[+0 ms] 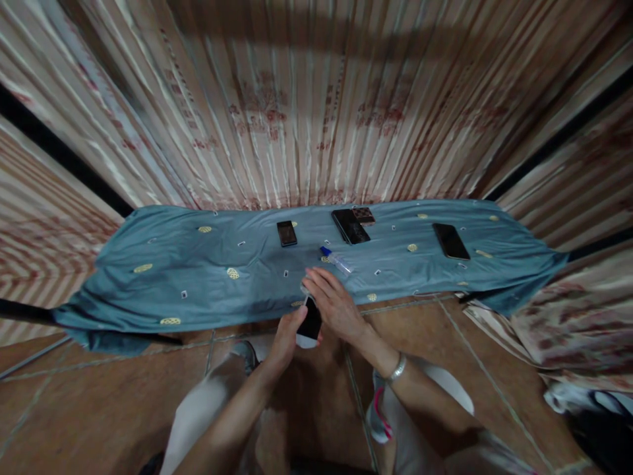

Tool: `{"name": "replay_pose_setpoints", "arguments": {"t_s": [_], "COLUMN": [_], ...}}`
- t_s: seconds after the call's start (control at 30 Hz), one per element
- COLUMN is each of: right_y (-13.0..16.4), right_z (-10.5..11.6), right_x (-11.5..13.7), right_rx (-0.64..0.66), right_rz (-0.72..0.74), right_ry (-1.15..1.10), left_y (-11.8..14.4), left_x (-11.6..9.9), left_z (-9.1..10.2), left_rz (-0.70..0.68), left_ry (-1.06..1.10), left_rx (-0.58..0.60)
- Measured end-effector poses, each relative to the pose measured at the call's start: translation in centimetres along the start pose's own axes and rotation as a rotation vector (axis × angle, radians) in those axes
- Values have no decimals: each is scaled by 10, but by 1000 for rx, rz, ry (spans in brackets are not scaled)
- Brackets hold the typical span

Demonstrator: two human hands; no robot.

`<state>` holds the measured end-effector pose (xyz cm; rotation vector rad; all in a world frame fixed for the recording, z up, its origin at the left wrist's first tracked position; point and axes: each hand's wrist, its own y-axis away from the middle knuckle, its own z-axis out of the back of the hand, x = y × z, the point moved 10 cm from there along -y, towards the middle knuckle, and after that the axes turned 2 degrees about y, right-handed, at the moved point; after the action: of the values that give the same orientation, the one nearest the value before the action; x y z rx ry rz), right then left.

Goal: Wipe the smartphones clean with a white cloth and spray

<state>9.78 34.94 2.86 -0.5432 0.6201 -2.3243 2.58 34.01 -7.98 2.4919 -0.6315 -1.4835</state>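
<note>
The white-framed phone (311,322) lies between the two hands, its black screen tilted up, just on the near side of the bench (262,277). The left hand (288,335) is clamped on it: the thumb lies along the left edge, and fingertips of the same hand show at the opposite edge, low down, so the phone sits between thumb and fingers. The pale lower end sticks out below the left thumb, nearer the body.

The right hand (335,305) reaches over the far end of the phone, its fingers stretched out and close together, covering the upper right corner (whether they press on the glass or only hover, I cannot tell). A silvery bracelet (397,367) circles the wrist behind those fingers.

Just beyond the right fingertips, slightly to their right, a clear bottle with a blue top (340,261) lies on its side on the blue cloth. Farther beyond the fingers, a small dark phone (287,233) rests to their left, and a larger black device (350,226) to their right, touching a brown patterned item (364,216). Well to the right of both hands lies a black phone (450,241).
</note>
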Motion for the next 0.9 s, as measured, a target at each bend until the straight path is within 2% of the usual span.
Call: {"name": "replay_pose_setpoints", "arguments": {"t_s": [0.13, 0.27, 0.47, 0.53, 0.9], "right_y": [-3, -5, 5, 9, 20], "right_z": [8, 9, -12, -18, -33], "right_x": [-19, -34, -86, -96, -113], "right_rx": [-46, -52, 47, 61, 9], "right_rz": [-70, -177, -568, -647, -850], "right_ry": [-26, -190, -720, -822, -1104], "left_y": [7, 9, 16, 18, 23], "left_x": [-5, -2, 14, 17, 4], "left_z": [-9, -12, -19, -22, -21], "left_rz": [-1, 16, 139, 172, 196], "left_ry": [-84, -63, 48, 75, 159], "left_rx": [19, 42, 67, 80, 56]}}
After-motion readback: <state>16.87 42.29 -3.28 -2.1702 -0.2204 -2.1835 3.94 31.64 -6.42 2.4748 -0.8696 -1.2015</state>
